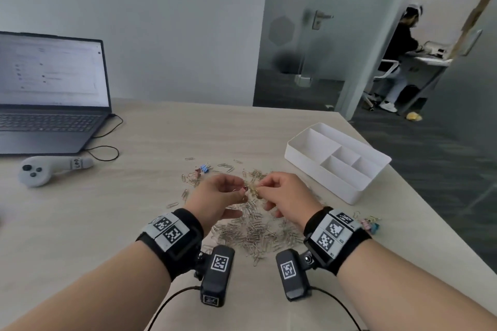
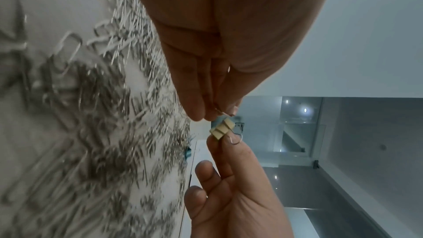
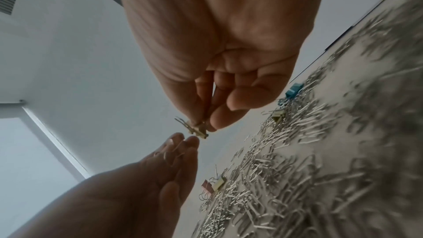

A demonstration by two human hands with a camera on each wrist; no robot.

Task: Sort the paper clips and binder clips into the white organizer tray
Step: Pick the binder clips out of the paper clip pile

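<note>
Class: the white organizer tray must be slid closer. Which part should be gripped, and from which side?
Probably the white organizer tray's near long wall, from above: the top is open and that rim faces the hands, so fingers can hook over it. The tray looks empty.

Both arms reach forward. The left hand (image 1: 219, 196) and right hand (image 1: 286, 197) are held up close together, fingertips pinched, almost touching.

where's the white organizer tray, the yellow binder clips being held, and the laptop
white organizer tray (image 1: 322, 179), head view, near outer wall
yellow binder clips (image 2: 222, 128), left wrist view, on the clip bodies between the fingertips
laptop (image 1: 51, 121), head view, on its keyboard
</note>
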